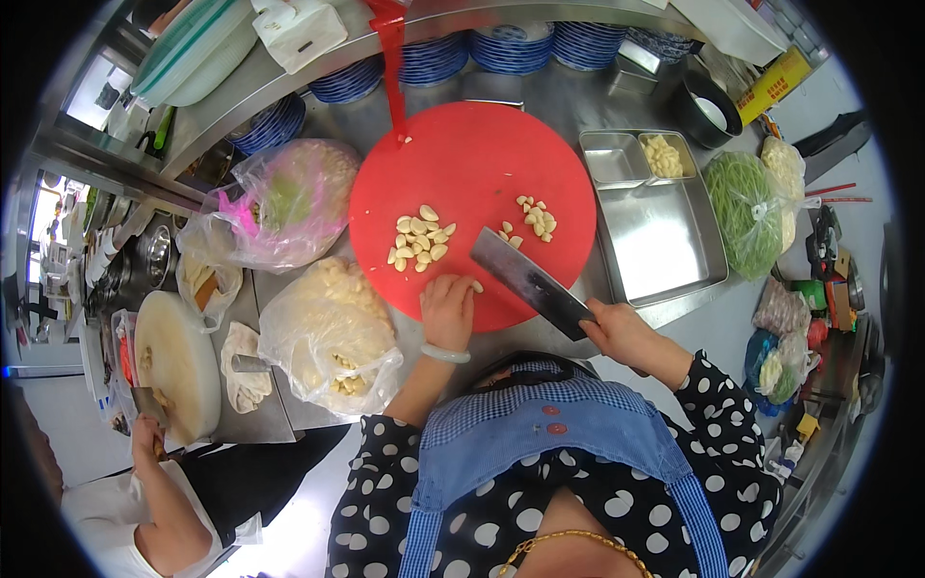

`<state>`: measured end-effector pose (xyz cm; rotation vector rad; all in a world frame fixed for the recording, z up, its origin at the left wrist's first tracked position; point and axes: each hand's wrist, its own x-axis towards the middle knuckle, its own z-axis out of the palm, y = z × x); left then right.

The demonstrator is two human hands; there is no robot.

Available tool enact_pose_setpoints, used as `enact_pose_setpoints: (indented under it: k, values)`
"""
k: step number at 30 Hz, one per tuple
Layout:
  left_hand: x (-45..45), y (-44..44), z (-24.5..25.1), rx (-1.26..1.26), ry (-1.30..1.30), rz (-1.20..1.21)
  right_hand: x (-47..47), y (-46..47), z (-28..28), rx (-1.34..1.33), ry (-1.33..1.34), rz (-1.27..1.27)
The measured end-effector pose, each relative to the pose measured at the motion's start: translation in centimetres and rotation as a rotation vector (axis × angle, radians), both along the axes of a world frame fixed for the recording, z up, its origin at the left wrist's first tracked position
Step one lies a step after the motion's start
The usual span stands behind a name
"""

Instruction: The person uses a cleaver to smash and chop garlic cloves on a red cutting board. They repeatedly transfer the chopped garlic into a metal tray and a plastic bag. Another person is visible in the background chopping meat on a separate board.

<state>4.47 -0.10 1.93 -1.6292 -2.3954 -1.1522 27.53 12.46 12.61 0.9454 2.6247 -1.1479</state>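
My left hand (446, 309) rests at the near edge of a round red cutting board (470, 159), its fingers closed about a peeled garlic clove (477, 287) whose end shows. In my right hand (623, 332) is the handle of a cleaver (531, 282). Its broad blade lies slantwise over the board, the tip pointing up and left. A heap of whole peeled garlic cloves (419, 237) sits left of the blade. Beyond the blade, on the right, is a smaller pile of cut garlic pieces (538, 218), with a few bits close to the blade's edge.
Steel trays (654, 278) stand right of the board, one small pan holding garlic (663, 157). Plastic bags (318, 325) of food crowd the left side. Stacked blue plates (513, 50) line the back. At far left, a co-worker's hand (147, 436) holds a cleaver over a white board (181, 376).
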Motion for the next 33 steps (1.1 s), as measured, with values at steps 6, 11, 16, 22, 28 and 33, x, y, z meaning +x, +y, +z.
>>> enact_pose_setpoints:
  k: [6,11,16,22,28,33]
  values:
    - [-0.2,0.7,-0.5,0.027,0.021,0.047,-0.4,-0.1,-0.1,0.018,-0.007,0.050]
    - [-0.2,0.7,-0.6,0.044,0.029,0.056,-1.1,-0.2,0.1,0.054,-0.078,0.108]
    - [-0.1,0.9,-0.2,0.010,0.088,0.019,-2.4,0.1,-0.3,0.127,-0.156,0.165]
    - [-3.3,1.4,1.3,0.052,0.203,0.155,-1.1,0.6,0.5,-0.055,-0.064,-0.121]
    - [-10.8,7.3,2.4,-0.249,0.233,0.173,-2.1,0.9,0.5,-0.130,-0.061,0.170]
    - [-10.8,9.8,2.3,-0.496,0.143,0.095,-2.6,3.5,-0.2,-0.198,-0.103,-0.076]
